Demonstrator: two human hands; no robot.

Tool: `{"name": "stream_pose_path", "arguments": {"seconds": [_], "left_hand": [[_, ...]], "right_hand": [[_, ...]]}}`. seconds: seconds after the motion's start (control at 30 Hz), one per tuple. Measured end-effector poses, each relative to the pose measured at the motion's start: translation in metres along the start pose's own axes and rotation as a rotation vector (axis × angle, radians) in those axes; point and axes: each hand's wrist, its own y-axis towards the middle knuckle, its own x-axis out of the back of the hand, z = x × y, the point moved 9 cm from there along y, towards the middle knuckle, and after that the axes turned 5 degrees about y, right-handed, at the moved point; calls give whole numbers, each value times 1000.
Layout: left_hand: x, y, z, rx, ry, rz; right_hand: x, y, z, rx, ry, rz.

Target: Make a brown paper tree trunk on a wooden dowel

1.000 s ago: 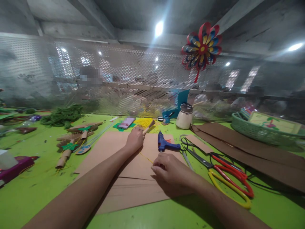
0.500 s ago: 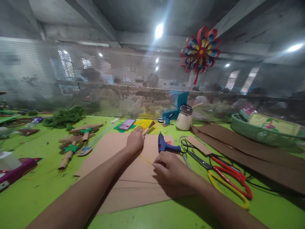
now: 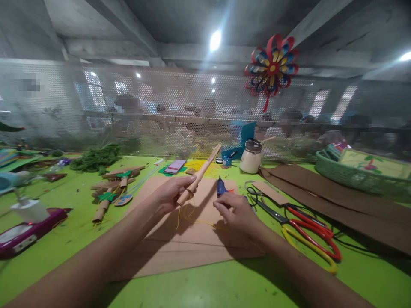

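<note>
My left hand (image 3: 171, 192) is closed around a rolled brown paper tube (image 3: 201, 172), tilted with its narrow, frayed-looking end up and away. Yellow thread (image 3: 195, 221) hangs in loose loops from the tube's lower end and runs across to my right hand (image 3: 236, 211). There my fingers are pinched together at the thread; the exact grip is partly hidden. Below both hands lies a brown paper sheet (image 3: 180, 252) on the green table. Just beyond my right hand is a blue glue gun (image 3: 221, 187), its handle mostly covered by the hand.
Scissors with red handles (image 3: 316, 233) and a yellow-handled pair (image 3: 310, 250) lie at right, by dark brown sheets (image 3: 337, 205) and a green basket (image 3: 359, 173). Finished paper-roll pieces (image 3: 105, 197) and a purple power strip (image 3: 38, 231) are left. A jar (image 3: 251, 157) and phone (image 3: 175, 166) stand behind.
My left hand has turned and come nearer, swinging the paper tube into plain view. The thread, stretched straight before, now hangs slack. My right hand has shifted slightly right, covering the glue gun's handle.
</note>
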Motion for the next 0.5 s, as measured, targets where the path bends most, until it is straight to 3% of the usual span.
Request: {"name": "stream_pose_path", "arguments": {"seconds": [0.1,0.23,0.33,0.5], "left_hand": [[-22,-22,6,26,-120,84],[-51,-36,10,45,-261,214],[-70,-43,10,45,-365,329],[-77,-49,11,30,-409,344]], "right_hand": [[7,1,-2,-79,105,-31],[7,2,-10,-234,511,-35],[4,2,-9,-252,691,-17],[-1,1,-3,-244,852,54]]}}
